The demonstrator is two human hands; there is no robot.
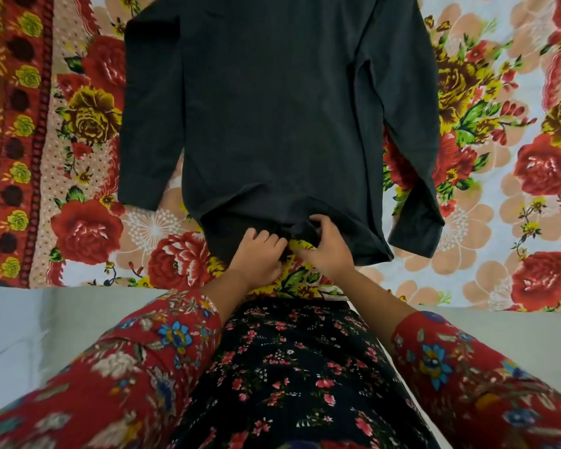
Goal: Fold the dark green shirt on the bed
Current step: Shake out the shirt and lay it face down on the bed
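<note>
Here, left hand and right hand, fingers curled, gripping shirt hem

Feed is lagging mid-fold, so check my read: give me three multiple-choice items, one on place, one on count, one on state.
1. Where on the dark green shirt are the left hand and right hand? A collar; B hem; C cuff.
2. How many sleeves lie spread out? A none; B one; C two.
3. The shirt is: A flat, unfolded; B folded in half; C rolled up.
Answers: B, fingers of both hands grip the near hem; C, one sleeve lies out on each side; A, its body lies flat on the floral bedsheet.
</note>
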